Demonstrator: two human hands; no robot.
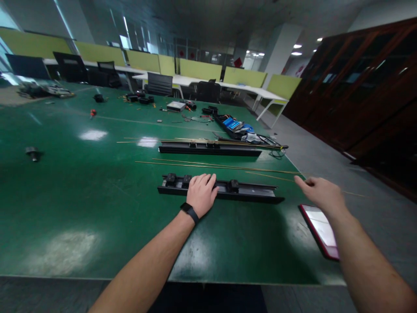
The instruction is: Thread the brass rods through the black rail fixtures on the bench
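Note:
A long black channel with a grey inside lies lengthwise across the green table in front of me. Small black blocks sit in it, some toward its left end. My left hand, with a dark band on the wrist, grips the channel near its middle, fingers bent over it; what is under the palm is hidden. Off the channel's right end, my right hand pinches a thin brass rod, which sticks out on both sides of the fist. Two more brass rods lie just beyond the channel.
A second black channel lies farther back, with several rods along it. Behind it is an open black bag with blue packs. A red-edged tablet or folder lies below my right forearm. Loose parts and tools cover the table's far side.

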